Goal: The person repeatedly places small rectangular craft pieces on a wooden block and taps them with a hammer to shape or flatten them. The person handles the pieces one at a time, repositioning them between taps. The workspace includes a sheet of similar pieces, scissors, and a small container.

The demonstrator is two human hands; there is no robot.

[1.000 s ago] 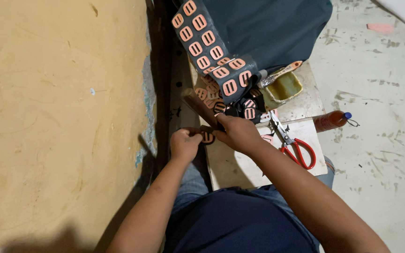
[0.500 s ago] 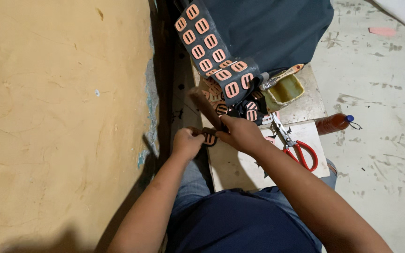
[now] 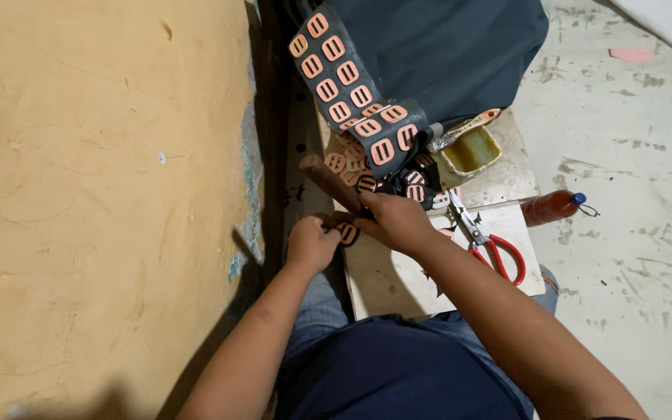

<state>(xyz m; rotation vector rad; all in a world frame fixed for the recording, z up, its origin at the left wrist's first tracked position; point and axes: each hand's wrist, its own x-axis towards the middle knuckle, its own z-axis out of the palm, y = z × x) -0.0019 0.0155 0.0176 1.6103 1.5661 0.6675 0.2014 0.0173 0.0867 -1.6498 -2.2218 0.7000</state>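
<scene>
My left hand (image 3: pixel 310 243) pinches a small dark strap piece with an orange buckle-shaped patch (image 3: pixel 347 232) at the near edge of a low work block. My right hand (image 3: pixel 393 221) grips a brown wooden handle (image 3: pixel 328 180) that slants up and to the left; its working end is hidden under my fingers. The two hands meet over the small piece. Beyond them lies a long dark strip (image 3: pixel 351 101) covered with several orange buckle-shaped patches, draped over dark cloth (image 3: pixel 445 54).
Red-handled scissors (image 3: pixel 491 247) lie on a pale board (image 3: pixel 421 272) right of my hands. A small tin of yellowish glue with a brush (image 3: pixel 470 148) stands behind. A brown bottle with a blue cap (image 3: pixel 551 206) lies on the concrete floor. A yellow wall (image 3: pixel 103 202) is at left.
The hands stay together over the small piece. The wooden handle in my right hand has tilted slightly, and the view has shifted a little.
</scene>
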